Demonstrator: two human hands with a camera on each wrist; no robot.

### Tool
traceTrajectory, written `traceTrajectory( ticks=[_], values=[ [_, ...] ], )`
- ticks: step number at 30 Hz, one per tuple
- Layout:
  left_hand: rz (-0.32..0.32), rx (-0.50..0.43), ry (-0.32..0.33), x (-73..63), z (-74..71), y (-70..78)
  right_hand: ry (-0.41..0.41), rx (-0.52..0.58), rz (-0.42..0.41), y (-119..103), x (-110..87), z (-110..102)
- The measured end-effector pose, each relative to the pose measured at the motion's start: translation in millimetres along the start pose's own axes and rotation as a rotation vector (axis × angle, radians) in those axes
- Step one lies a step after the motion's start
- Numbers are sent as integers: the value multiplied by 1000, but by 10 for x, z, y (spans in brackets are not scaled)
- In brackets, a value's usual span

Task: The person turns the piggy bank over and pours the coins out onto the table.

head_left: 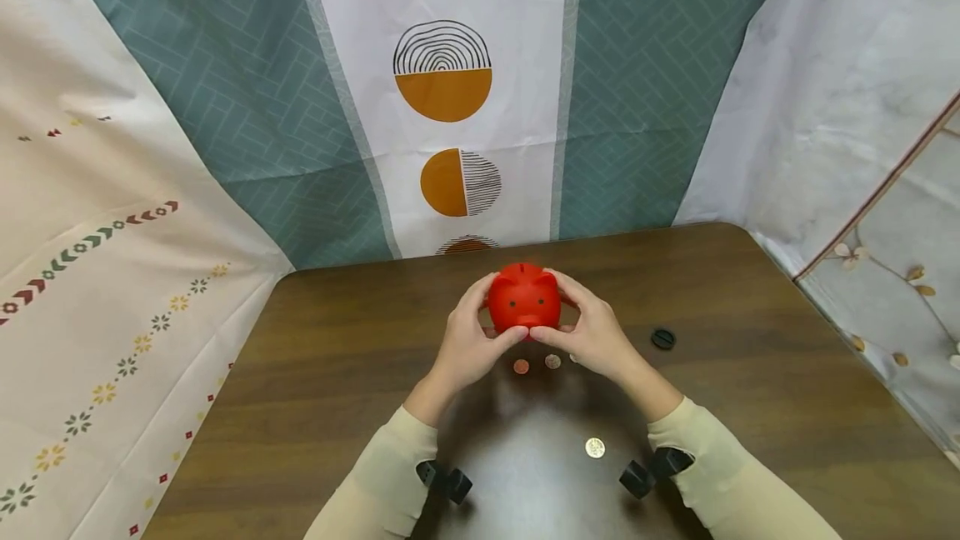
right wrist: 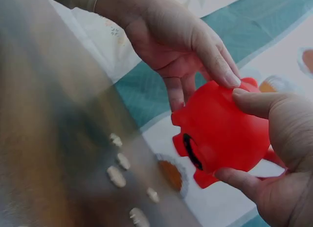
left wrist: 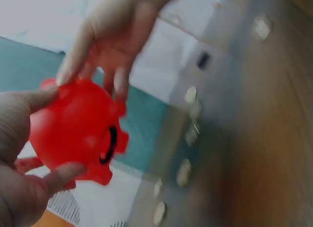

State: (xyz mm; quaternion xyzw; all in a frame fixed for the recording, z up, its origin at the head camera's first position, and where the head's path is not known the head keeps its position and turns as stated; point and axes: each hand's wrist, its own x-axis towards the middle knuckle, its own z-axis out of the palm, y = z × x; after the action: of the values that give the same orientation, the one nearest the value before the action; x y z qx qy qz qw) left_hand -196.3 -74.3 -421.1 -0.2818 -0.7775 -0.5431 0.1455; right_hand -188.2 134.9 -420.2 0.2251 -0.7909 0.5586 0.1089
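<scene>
A red pig-shaped piggy bank is held up in front of me, its painted eyes towards me and its slot on top. My left hand grips one side, thumb near the snout, and my right hand grips the other, the thumbs close together. In the right wrist view, a black-rimmed round hole shows in the bank's underside, between stubby feet. Below the bank, a copper coin and a silvery coin lie on the table, another partly hidden by the right hand.
A black round plug lies on the brown wooden table, right of the hands. A pale gold coin lies nearer me, between the forearms. Patterned cloth hangs behind the far table edge.
</scene>
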Motion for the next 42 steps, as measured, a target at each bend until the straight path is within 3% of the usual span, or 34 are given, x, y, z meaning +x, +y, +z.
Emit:
traceTrajectory(
  ticks=[2, 4, 10, 13, 17, 19, 21, 25, 27, 31, 34, 36, 40, 42],
  values=[
    [-89, -14, -39, -25, 12, -43, -23, 4, 78, 55, -29, 26],
    [-126, -22, -55, -48, 20, -70, -31, 8, 104, 89, -52, 44],
    [-130, -34, -44, -57, 46, -120, -29, -5, 105, 100, -48, 45],
    [-61, -30, -16, -45, 48, -101, -10, -32, 51, 67, -34, 25],
    [150, 10, 52, -36, 14, 47, 51, -24, -125, -41, -39, 2],
    [173, 26, 61, -24, -7, 141, 58, -11, -147, -117, -36, -3],
    [104, 9, 37, -18, -26, 225, 32, 27, -85, -183, -42, 3],
    [-128, -25, -45, -49, -53, 332, -44, 102, 139, -190, -74, 40],
    [-168, -32, -69, -73, -58, 345, -62, 122, 196, -97, -97, 65],
    [-166, -20, -66, -93, -45, 315, -64, 136, 211, 92, -113, 103],
    [-169, -16, -62, -88, -19, 198, -67, 111, 193, 128, -95, 91],
    [-134, -27, -43, -77, -2, 149, -53, 61, 128, 111, -73, 64],
    [76, -38, 40, -62, -3, 265, 25, -43, -131, 11, -45, -2],
    [130, -51, 56, -43, -21, 384, 64, -87, -207, -12, -31, -20]
  ],
)
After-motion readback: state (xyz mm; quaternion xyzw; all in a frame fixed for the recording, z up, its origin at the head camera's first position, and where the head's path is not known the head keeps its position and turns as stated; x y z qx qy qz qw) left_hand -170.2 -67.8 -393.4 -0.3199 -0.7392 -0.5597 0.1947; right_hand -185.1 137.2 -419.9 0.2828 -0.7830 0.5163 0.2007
